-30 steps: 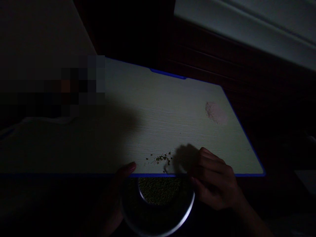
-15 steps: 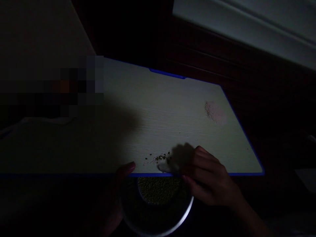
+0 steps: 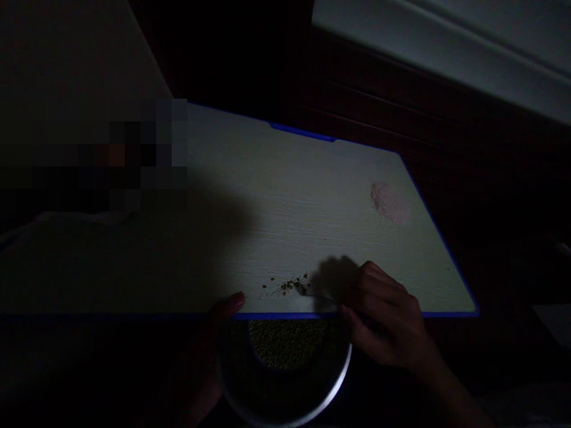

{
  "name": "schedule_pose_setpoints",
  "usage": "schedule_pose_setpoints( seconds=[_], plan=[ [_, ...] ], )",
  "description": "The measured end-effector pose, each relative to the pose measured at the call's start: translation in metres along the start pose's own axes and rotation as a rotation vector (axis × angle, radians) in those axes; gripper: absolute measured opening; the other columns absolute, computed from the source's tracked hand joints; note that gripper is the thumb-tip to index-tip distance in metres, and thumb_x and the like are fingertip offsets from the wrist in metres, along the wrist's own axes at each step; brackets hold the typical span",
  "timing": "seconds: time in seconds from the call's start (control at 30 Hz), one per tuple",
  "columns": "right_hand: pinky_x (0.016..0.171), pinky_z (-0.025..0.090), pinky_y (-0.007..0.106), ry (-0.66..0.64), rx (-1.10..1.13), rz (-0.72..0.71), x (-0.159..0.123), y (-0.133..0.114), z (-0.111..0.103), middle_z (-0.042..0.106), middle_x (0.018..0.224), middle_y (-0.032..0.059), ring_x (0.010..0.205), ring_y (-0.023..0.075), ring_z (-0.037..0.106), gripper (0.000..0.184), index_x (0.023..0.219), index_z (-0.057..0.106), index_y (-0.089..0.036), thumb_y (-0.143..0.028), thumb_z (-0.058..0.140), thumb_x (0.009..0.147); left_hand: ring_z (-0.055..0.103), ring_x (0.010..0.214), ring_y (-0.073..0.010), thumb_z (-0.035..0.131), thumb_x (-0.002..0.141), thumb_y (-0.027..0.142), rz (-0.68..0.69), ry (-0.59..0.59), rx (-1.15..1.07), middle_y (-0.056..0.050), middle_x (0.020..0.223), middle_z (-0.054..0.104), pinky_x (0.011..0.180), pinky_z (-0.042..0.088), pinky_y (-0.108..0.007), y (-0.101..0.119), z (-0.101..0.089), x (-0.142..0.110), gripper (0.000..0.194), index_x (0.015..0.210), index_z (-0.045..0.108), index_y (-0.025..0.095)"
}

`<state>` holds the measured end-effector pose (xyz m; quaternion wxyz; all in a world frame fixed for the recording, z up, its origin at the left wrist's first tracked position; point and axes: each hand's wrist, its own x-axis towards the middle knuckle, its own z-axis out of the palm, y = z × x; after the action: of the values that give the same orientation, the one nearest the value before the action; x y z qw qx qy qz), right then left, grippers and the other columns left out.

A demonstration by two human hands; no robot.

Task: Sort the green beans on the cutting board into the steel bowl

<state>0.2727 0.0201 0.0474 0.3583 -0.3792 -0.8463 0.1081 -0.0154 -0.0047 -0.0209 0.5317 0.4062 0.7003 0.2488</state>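
Observation:
My left hand (image 3: pixel 207 368) is closed at the left side of a metal bowl (image 3: pixel 332 389), its thumb lying over the edge of a pale board (image 3: pixel 289 172) with a blue rim. The other fingers are lost in the dark. Inside the bowl, partly under the board's edge, lies a mass of small green beans (image 3: pixel 288 345). My right hand (image 3: pixel 386 312) is closed on a thin metal tool (image 3: pixel 314 295) whose kind I cannot make out. The tool's tip is at a few scattered beans (image 3: pixel 294 284) near the board's front edge.
A pale pinkish patch (image 3: pixel 390 203) marks the right part of the board. A blue grip (image 3: pixel 303 132) is on its far edge. A white ledge (image 3: pixel 437 53) runs along the upper right. The scene is very dark, and the left side is blurred out.
My right hand has shifted slightly to the right, and the tool has turned from a broad pale shape to a thin one beside the beans. My left hand has stayed put.

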Motion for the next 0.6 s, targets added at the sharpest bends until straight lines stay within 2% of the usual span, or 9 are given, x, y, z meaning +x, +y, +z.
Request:
schedule_pose_setpoints(
  seconds=[0.07,0.2,0.27,0.37,0.47,0.53,0.6],
  plan=[
    [0.062,0.039,0.035,0.024,-0.011,0.013,0.0,0.0,0.0,0.06,0.073,0.0026,0.069,0.0161,0.049,0.011,0.093,0.063,-0.017,-0.008,0.059,0.089,0.043,0.147,-0.0367,0.06,0.085,0.053,-0.019,-0.018,0.019,-0.008,0.15,0.061,0.127,0.017,-0.054,0.0,0.001,0.002,0.053,0.132,0.062,0.028],
    [0.061,0.035,0.033,0.091,-0.025,0.068,0.001,-0.001,-0.001,0.052,0.07,0.0001,0.068,0.0147,0.045,0.013,0.083,0.058,-0.018,-0.007,0.059,0.09,0.055,0.138,-0.0354,0.06,0.083,0.048,-0.041,-0.022,-0.061,-0.005,0.142,0.068,0.12,0.037,-0.053,0.005,0.003,0.003,0.048,0.127,0.064,0.029],
    [0.062,0.036,0.032,0.074,-0.049,0.093,0.002,-0.001,0.0,0.055,0.073,0.0013,0.07,0.0151,0.047,0.012,0.085,0.058,-0.018,-0.008,0.06,0.091,0.059,0.135,-0.0329,0.061,0.082,0.045,-0.044,-0.008,-0.121,-0.003,0.136,0.073,0.118,0.041,-0.049,0.012,0.004,0.001,0.042,0.122,0.065,0.029],
    [0.063,0.038,0.033,0.038,-0.06,0.097,0.004,0.0,0.0,0.055,0.074,0.0018,0.071,0.0155,0.048,0.01,0.086,0.06,-0.018,-0.009,0.06,0.092,0.065,0.127,-0.0319,0.059,0.083,0.043,-0.144,-0.013,-0.209,-0.004,0.125,0.078,0.113,0.047,-0.049,0.024,0.005,-0.004,0.041,0.121,0.064,0.028],
    [0.063,0.038,0.033,0.018,-0.035,0.075,0.005,0.0,-0.001,0.054,0.072,0.0012,0.07,0.0152,0.048,0.009,0.087,0.061,-0.017,-0.01,0.06,0.092,0.064,0.129,-0.0342,0.059,0.083,0.046,-0.176,-0.009,-0.217,-0.006,0.128,0.077,0.114,0.044,-0.052,0.025,0.005,-0.005,0.043,0.121,0.065,0.027],
    [0.063,0.038,0.033,0.016,-0.015,0.052,0.005,-0.001,-0.001,0.055,0.073,0.0012,0.07,0.015,0.048,0.008,0.09,0.062,-0.017,-0.009,0.06,0.092,0.06,0.133,-0.0352,0.063,0.081,0.047,-0.119,0.002,-0.175,-0.006,0.135,0.073,0.117,0.041,-0.052,0.02,0.004,-0.002,0.046,0.122,0.065,0.026],
    [0.063,0.038,0.033,0.03,-0.007,0.04,0.004,-0.001,-0.001,0.056,0.073,0.0009,0.07,0.015,0.048,0.009,0.089,0.062,-0.017,-0.008,0.06,0.091,0.059,0.134,-0.0351,0.066,0.079,0.048,-0.067,-0.03,-0.136,-0.007,0.139,0.07,0.116,0.043,-0.05,0.013,0.003,0.0,0.05,0.125,0.065,0.026]
  ],
)
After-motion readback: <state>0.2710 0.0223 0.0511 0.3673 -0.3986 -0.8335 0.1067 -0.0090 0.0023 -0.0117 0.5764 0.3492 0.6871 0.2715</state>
